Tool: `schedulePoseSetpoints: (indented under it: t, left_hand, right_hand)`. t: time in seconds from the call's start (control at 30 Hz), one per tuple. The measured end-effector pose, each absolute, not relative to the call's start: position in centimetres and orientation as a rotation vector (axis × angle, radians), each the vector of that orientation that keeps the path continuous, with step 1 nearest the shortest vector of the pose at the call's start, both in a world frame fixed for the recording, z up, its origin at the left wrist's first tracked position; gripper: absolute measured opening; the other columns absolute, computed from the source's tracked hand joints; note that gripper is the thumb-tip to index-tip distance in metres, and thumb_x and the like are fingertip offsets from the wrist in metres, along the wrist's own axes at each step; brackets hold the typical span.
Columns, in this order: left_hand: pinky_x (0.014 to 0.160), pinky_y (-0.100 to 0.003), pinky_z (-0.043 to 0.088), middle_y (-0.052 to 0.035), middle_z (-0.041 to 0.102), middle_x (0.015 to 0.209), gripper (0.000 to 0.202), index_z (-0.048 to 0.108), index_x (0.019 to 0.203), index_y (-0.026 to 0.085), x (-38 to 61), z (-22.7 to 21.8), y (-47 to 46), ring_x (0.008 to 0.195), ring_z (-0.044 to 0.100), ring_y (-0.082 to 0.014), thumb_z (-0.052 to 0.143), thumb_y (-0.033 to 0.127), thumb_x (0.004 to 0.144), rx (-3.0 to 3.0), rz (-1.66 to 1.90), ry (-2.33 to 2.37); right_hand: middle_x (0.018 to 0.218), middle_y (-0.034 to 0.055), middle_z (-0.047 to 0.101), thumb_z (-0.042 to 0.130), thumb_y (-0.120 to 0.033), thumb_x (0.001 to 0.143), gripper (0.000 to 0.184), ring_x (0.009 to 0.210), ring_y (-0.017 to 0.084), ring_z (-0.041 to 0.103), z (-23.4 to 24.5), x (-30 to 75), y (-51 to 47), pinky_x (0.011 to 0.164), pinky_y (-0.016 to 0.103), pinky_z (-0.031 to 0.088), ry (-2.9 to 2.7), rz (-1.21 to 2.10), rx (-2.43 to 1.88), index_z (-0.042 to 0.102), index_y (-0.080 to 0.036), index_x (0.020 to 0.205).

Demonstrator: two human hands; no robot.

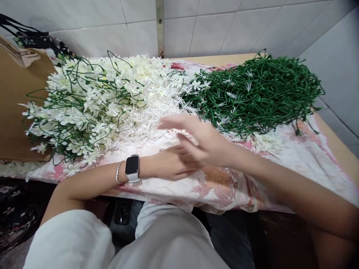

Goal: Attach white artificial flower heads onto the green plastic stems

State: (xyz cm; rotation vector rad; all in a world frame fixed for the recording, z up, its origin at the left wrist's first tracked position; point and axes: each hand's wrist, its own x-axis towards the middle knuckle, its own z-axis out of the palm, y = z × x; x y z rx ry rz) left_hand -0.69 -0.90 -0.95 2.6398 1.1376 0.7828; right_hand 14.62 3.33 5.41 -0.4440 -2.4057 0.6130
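Note:
My left hand [174, 163] lies flat, palm down, on the flowered cloth [213, 183], its fingers stretched to the right and partly covered by my other hand. A watch [132, 165] and a bracelet circle that wrist. Above it my right hand [199, 136] hovers, a little blurred, with fingers extended and apart and nothing visible in them. Just beyond the hands is a heap of thin white flower stamens [151, 116]. White artificial flowers [92, 101] on green stems are piled to the left. To the right is a tangled mound of bare green plastic stems [269, 93].
A cardboard box [25, 104] stands at the left edge, with a dark patterned bag [45, 41] behind it. A tiled wall [213, 30] with a metal strip [160, 26] rises behind the table. Some loose white petals [266, 143] lie at the right.

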Motion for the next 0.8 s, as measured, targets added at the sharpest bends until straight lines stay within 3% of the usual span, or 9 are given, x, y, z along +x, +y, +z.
schedulePoseSetpoints:
  t: [0.07,0.13,0.17,0.23,0.37,0.57,0.7,0.8]
  left_hand:
    - [0.082,-0.031,0.045,-0.0016,0.065,0.105,0.023,0.060,0.103,0.026,-0.1,-0.1,-0.1,0.096,0.056,-0.0171,0.045,0.034,0.089,2.855,0.511,0.685]
    - [0.081,-0.033,0.042,-0.0058,0.063,0.114,0.027,0.059,0.105,0.019,0.3,0.4,0.2,0.101,0.054,-0.0191,0.035,0.026,0.094,2.954,0.315,0.469]
    - [0.080,-0.034,0.041,-0.0070,0.062,0.116,0.028,0.058,0.107,0.017,0.3,0.6,0.2,0.102,0.053,-0.0199,0.033,0.025,0.095,2.971,0.271,0.447]
    - [0.081,-0.034,0.040,-0.0066,0.061,0.118,0.028,0.057,0.108,0.016,0.4,0.6,0.1,0.103,0.052,-0.0201,0.033,0.025,0.096,2.959,0.274,0.480]
    - [0.081,-0.033,0.039,-0.0062,0.061,0.119,0.026,0.056,0.109,0.016,0.2,0.4,0.1,0.104,0.052,-0.0200,0.036,0.025,0.095,2.962,0.307,0.475]
    - [0.082,-0.033,0.040,-0.0073,0.063,0.115,0.024,0.057,0.108,0.017,0.3,0.2,0.2,0.103,0.054,-0.0205,0.040,0.025,0.094,2.980,0.344,0.472]
    - [0.087,-0.033,0.043,-0.0091,0.066,0.098,0.022,0.062,0.096,0.015,0.9,-0.3,0.5,0.095,0.057,-0.0196,0.042,0.020,0.091,2.993,0.471,0.415]
    - [0.081,-0.033,0.048,-0.0066,0.067,0.090,0.019,0.065,0.090,0.018,0.8,-1.4,0.2,0.086,0.058,-0.0182,0.046,0.023,0.087,2.920,0.430,0.499]
  right_hand:
    - [0.110,0.0061,0.067,0.038,-0.004,0.082,0.045,0.076,0.014,0.062,5.3,17.2,4.6,0.069,0.029,0.047,-2.275,0.612,-0.716,0.046,-0.019,0.124]
    - [0.104,0.0051,0.069,0.042,-0.009,0.083,0.041,0.047,0.009,0.049,4.4,19.6,6.0,0.051,0.025,0.041,-2.181,0.539,-0.937,0.049,-0.020,0.121]
    - [0.101,0.0049,0.070,0.043,-0.010,0.083,0.038,0.046,0.009,0.047,3.9,20.6,6.6,0.050,0.026,0.039,-2.143,0.501,-1.015,0.051,-0.020,0.119]
    - [0.094,0.0044,0.072,0.044,-0.011,0.082,0.033,0.049,0.010,0.050,2.9,22.1,7.5,0.053,0.026,0.040,-2.174,0.443,-1.084,0.056,-0.021,0.111]
    - [0.091,0.0057,0.070,0.047,-0.016,0.083,0.021,0.079,0.019,0.064,2.4,23.0,7.9,0.069,0.032,0.047,-2.342,0.390,-1.030,0.063,-0.019,0.095]
    - [0.097,0.0096,0.066,0.046,-0.017,0.085,0.021,0.094,0.023,0.059,3.3,21.1,5.3,0.082,0.039,0.048,-2.483,0.414,-0.672,0.061,-0.017,0.099]
    - [0.094,0.0121,0.066,0.039,-0.012,0.087,0.024,0.093,0.022,0.057,2.2,19.2,3.8,0.086,0.041,0.047,-2.539,0.394,-0.460,0.062,-0.013,0.094]
    - [0.102,0.0146,0.064,0.040,-0.016,0.089,0.027,0.098,0.022,0.055,2.1,17.6,2.6,0.089,0.040,0.046,-2.528,0.417,-0.367,0.062,-0.009,0.102]
